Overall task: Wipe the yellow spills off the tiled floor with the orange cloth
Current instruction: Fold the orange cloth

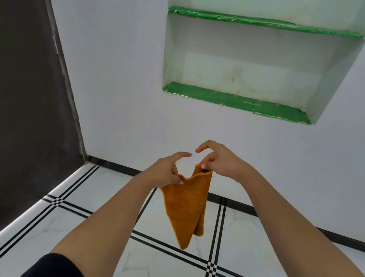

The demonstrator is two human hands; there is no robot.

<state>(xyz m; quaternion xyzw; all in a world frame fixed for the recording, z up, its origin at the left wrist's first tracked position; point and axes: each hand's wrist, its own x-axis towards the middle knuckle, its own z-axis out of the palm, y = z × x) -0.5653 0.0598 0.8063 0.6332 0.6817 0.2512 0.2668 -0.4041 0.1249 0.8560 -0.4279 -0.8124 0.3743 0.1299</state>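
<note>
1. Dark sleeves (55, 271), nearest the lens at the bottom edge, one on each forearm; both arms reach forward and up toward the middle of the view.
2. Dark panel (10, 83) down the left side, meeting the white wall at a corner.
3. Tiled floor (164, 276): white marbled tiles crossed by paired black lines, black skirting along the wall. No yellow spill shows on the part in view; any spills must lie outside it.
4. Left hand (165, 172): thumb and forefinger pinch one upper corner of the cloth, the other fingers curled loosely above it.
5. Orange cloth (184, 209): held in the air between the two hands, well above the floor, hanging in a soft fold that tapers to a point below. The top edge sags between the two grips. Judged light, limp and slightly napped, not slippery and in no way fragile; it will bunch unless spread or folded into a pad. Best taken at the corners, as now, to open it, then gathered under a flat palm for wiping.
6. Right hand (218, 162): thumb and fingertips pinch the opposite upper corner, forefinger lifted clear.
7. Wall niche (243, 63), upper right of centre: two shelves lined in shiny green foil, nothing seen on them.
</note>
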